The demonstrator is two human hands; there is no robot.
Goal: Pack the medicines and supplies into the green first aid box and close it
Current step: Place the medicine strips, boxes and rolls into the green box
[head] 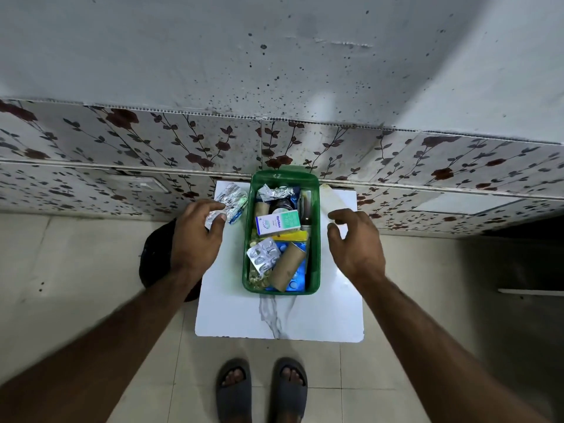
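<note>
Translucent green first aid box [315, 239], lidless, crammed with packets, long axis running away toward the wall — left hand [195, 236] pinching foil blister strips [233, 200], right hand [354, 239] spread, empty.

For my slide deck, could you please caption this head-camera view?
Left hand grasps silver blister strips beside the filled, lidless green plastic first aid box; right hand hovers open.

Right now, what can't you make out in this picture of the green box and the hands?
- Green box bottom, head view: hidden under the white carton, blister packs and cardboard tube.
- Strips at the left hand: print too small and partly covered by fingers.
- Lid: none clearly seen; pale object behind the right hand is unclear.
- Dark object: hidden by the left forearm.
</note>
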